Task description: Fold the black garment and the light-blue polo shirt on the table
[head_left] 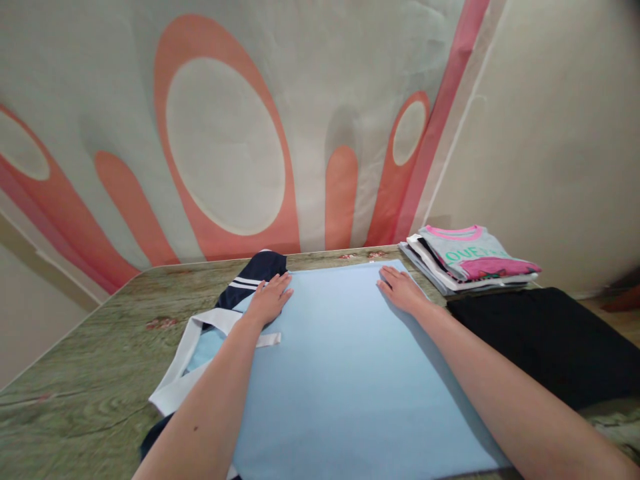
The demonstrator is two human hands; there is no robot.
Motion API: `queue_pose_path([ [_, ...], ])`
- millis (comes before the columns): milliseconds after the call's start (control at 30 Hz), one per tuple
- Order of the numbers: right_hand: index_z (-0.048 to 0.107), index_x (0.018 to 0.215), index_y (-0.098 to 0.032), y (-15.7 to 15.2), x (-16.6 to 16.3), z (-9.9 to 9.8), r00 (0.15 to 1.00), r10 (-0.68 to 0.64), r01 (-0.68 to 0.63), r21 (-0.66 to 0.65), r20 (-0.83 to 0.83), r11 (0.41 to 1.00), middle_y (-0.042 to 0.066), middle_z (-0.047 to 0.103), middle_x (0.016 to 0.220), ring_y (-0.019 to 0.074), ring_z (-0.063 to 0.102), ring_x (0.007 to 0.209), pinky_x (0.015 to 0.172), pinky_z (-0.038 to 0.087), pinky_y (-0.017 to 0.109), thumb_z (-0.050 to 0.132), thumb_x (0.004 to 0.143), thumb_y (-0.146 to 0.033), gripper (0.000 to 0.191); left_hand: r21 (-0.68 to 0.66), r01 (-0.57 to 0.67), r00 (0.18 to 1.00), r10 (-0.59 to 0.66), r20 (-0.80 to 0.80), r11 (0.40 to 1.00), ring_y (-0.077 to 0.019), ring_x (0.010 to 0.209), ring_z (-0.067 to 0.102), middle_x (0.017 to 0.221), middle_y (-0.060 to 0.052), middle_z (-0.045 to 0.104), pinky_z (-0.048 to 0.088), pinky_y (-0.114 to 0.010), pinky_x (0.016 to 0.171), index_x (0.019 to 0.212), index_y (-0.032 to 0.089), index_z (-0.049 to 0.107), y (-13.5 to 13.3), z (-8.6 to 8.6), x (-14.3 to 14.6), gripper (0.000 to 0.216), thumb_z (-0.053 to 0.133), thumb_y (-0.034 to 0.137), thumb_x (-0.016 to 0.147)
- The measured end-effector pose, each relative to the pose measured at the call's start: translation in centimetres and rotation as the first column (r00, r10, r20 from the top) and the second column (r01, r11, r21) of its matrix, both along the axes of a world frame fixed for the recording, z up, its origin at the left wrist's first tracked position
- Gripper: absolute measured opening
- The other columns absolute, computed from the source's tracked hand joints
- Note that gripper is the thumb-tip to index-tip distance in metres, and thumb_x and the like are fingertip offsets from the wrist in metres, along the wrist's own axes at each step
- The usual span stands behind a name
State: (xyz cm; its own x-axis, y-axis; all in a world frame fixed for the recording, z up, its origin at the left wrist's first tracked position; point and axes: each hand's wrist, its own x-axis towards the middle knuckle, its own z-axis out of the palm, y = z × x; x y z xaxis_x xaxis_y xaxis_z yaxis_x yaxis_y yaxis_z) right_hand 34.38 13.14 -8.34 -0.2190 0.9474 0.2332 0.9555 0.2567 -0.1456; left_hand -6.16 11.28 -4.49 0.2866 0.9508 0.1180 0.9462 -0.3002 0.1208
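Observation:
A light blue garment (345,360) lies spread flat on the green wood-grain table (85,373). Its navy sleeve with white stripes (253,273) and a white collar band (187,353) stick out at its left side. My left hand (270,297) rests flat, fingers stretched out, on the garment's far left corner beside the navy sleeve. My right hand (400,288) lies flat with fingers spread near the far right corner. Neither hand holds anything.
A stack of folded clothes (465,260), with a grey, pink-trimmed shirt on top, sits at the table's far right. A black cloth (545,340) lies to the right of the blue garment. A wall hanging with orange ovals (225,147) stands right behind the table.

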Motion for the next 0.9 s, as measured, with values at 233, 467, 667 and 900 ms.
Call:
queue_pose_path([
  [233,0.044,0.14,-0.017,0.0,0.2,-0.1,1.0,0.004,-0.004,0.014,0.0,1.0,0.009,0.039,0.15,0.024,0.032,0.139,0.112,0.025,0.044,0.032,0.098,-0.041,0.05,0.006,-0.029,0.997,0.028,0.076,1.0,-0.0183,0.14,0.032,0.149,-0.003,0.042,0.021,-0.045,0.114,0.137,0.025,0.049,0.8,0.1,-1.4,0.047,0.026,0.026,0.097],
  [467,0.045,0.139,-0.017,0.1,0.3,-0.2,1.0,0.017,-0.017,0.036,-0.007,0.999,0.009,0.041,0.149,0.0239,0.034,0.138,0.112,0.027,0.044,0.033,0.098,-0.041,0.049,-0.069,0.072,0.991,-0.063,0.121,0.995,-0.0238,0.142,0.028,0.152,-0.005,0.038,0.019,-0.046,0.115,0.137,0.025,0.05,0.3,1.2,-2.4,0.051,0.044,0.047,0.091],
  [667,0.047,0.137,-0.016,0.2,0.4,-0.3,0.999,0.031,-0.03,0.05,-0.009,0.998,0.01,0.043,0.147,0.0237,0.036,0.137,0.112,0.028,0.044,0.033,0.098,-0.04,0.048,-0.102,0.115,0.987,-0.102,0.127,0.988,-0.0267,0.144,0.022,0.154,-0.002,0.033,0.015,-0.05,0.115,0.14,0.03,0.046,0.4,0.9,-3.1,0.057,0.045,0.056,0.089],
  [900,0.048,0.137,-0.015,0.2,0.4,-0.3,0.999,0.029,-0.028,0.06,-0.014,0.998,0.011,0.044,0.147,0.0248,0.037,0.137,0.112,0.029,0.044,0.034,0.098,-0.04,0.048,-0.04,0.007,0.994,-0.003,0.114,0.999,-0.0209,0.142,0.029,0.149,0.0,0.042,0.022,-0.048,0.114,0.138,0.029,0.049,1.2,0.1,-3.9,0.046,0.03,0.029,0.096],
])
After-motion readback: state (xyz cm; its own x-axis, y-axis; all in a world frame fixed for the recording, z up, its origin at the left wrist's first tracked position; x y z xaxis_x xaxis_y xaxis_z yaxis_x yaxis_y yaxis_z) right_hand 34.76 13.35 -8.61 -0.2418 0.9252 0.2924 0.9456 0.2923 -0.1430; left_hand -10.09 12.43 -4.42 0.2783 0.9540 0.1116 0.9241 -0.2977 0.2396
